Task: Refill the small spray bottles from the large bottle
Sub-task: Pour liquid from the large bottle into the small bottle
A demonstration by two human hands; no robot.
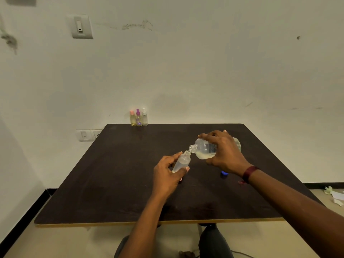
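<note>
Left grip [165,174] holds small clear plastic bottle [183,161] tilted so large clear bottle [204,148], held tipped in right grip [227,157], meets its mouth for pouring.

Your right hand [226,155] covers the middle of the large bottle [202,148]. Just nearer you than that bottle, the same hand half hides a blue cap [224,173]. Left of the bottle, your left hand [165,174] hides the base of the small bottle [183,161].

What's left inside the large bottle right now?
Pale liquid pools along the lower side of the tilted large bottle, reaching toward its neck. The right hand covers the bottle's middle, so the level there is hidden.
</note>
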